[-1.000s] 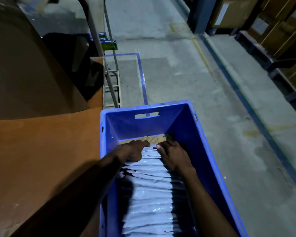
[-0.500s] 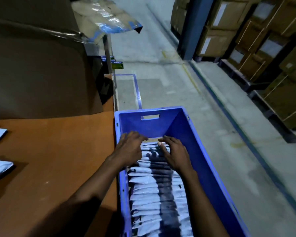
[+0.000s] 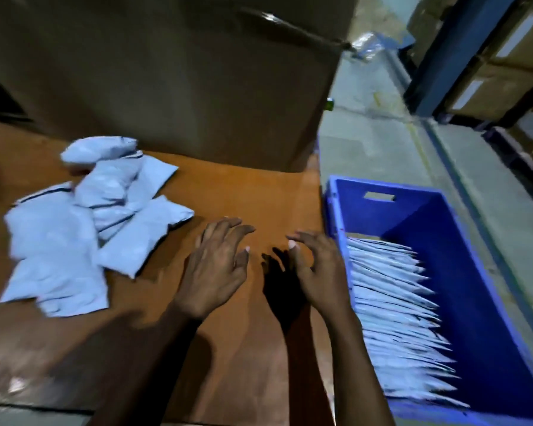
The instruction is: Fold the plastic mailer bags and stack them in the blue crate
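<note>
A loose pile of white plastic mailer bags [image 3: 83,222] lies on the brown table [image 3: 259,192] at the left. The blue crate [image 3: 480,272] stands beside the table's right edge, holding a row of several folded mailers [image 3: 391,309] standing on edge. My left hand [image 3: 219,265] hovers over the bare table, fingers spread and empty, just right of the pile. My right hand [image 3: 317,265] is above the table's right edge next to the crate wall, fingers loosely bent, holding nothing.
A large brown cardboard box [image 3: 173,75] stands at the back of the table behind the pile. Grey concrete floor [image 3: 382,124] with a blue line runs right of the crate. Racks with cardboard cartons [image 3: 499,66] fill the far right.
Both hands have come out of the crate, where they pressed the folded mailers, and moved left over the table. The view has swung left, bringing the mailer pile into sight.
</note>
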Motion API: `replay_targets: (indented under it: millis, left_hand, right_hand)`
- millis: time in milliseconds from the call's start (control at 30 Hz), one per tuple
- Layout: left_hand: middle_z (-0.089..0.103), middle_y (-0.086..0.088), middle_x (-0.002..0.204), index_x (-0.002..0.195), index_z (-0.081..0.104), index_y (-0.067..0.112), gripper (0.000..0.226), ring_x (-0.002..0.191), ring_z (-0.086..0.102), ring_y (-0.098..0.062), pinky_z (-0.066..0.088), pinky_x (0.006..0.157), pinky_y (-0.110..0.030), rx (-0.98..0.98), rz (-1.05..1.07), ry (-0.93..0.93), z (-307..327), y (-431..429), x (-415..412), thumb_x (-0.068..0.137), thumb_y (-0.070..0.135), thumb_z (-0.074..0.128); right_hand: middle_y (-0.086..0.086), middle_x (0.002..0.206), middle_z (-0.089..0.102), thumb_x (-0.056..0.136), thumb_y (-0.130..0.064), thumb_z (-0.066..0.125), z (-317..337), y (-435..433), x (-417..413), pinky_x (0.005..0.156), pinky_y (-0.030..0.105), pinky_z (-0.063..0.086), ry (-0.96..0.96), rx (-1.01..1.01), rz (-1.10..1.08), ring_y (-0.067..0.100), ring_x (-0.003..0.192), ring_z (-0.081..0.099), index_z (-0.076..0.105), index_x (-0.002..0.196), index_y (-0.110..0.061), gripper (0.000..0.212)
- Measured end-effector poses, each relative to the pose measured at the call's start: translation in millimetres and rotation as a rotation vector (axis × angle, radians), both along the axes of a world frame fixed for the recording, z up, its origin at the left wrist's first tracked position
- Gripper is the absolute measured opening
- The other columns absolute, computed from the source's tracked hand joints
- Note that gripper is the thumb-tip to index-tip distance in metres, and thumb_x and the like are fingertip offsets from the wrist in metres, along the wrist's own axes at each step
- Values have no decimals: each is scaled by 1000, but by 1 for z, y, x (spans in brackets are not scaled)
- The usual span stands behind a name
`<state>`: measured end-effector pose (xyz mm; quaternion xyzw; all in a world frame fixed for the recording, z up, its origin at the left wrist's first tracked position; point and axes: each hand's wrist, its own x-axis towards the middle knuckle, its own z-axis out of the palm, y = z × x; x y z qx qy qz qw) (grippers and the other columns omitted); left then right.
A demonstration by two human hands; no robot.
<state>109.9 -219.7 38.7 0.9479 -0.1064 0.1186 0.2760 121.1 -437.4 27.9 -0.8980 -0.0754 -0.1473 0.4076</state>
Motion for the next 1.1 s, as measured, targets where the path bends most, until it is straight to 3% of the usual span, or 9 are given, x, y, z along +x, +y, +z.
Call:
replay_targets:
  millis: [133,267,400,467,600,767,900,1000,1100]
  left_hand:
    - [62,-5,135,129,67,20,40,129,52,-32,47,98,-55,28,170,15,-16,78,-16,92,27,54]
    - [64,-11,129,122,70,15,45,125,54,-37,46,96,-55,122,337,16,-39,131,-17,87,31,48]
    - [57,-11,140,130,65,20,58,130,51,-38,40,96,-55,251,467,127,-59,155,-4,73,30,70]
    - [57,-11,139,129,65,20,67,127,53,-38,42,92,-53,241,486,113,-65,158,1,63,17,76]
    - [65,-8,130,118,72,17,63,119,61,-35,47,90,-50,84,415,-116,-67,165,9,61,12,45]
    - [66,-7,135,123,72,13,58,128,61,-33,48,98,-56,7,208,-291,-69,174,24,72,-4,48]
    - [70,-5,131,120,74,11,40,126,63,-34,49,100,-55,-4,205,-400,-81,151,28,87,-6,57]
    - [68,-1,134,120,74,15,49,130,61,-29,46,100,-55,-15,150,-305,-94,126,16,79,-4,55]
    - [67,3,136,116,73,20,54,135,56,-25,36,112,-56,-62,173,-198,-92,114,-1,70,11,46]
  right_hand:
    - [-5,127,65,105,-30,60,-9,83,-1,101,33,47,77,-61,155,16,125,55,75,120,-25,21]
    - [-7,128,65,105,-35,57,-23,149,6,97,35,49,69,-105,275,15,123,55,74,122,-29,26]
    - [-6,129,64,102,-32,58,-36,195,33,96,46,51,65,-155,341,19,122,55,72,126,-28,28]
    - [-1,135,62,94,-20,64,-45,211,50,94,50,53,16,-230,349,25,125,54,69,131,-26,38]
    - [8,149,52,82,2,70,-56,226,73,105,46,48,-60,-281,305,31,140,44,66,136,-27,61]
    - [10,123,68,89,5,73,-60,203,67,93,35,53,-242,-124,166,31,115,61,78,116,-12,33]
    - [6,113,71,92,0,76,-60,155,45,90,30,53,-352,-119,1,26,107,64,81,106,-10,18]
    - [5,108,71,90,-4,82,-70,122,25,82,35,55,-333,-181,-4,25,102,64,82,103,-11,15]
    - [-3,104,70,92,-31,82,-64,110,13,79,41,51,-228,-239,6,20,101,63,82,96,-18,13]
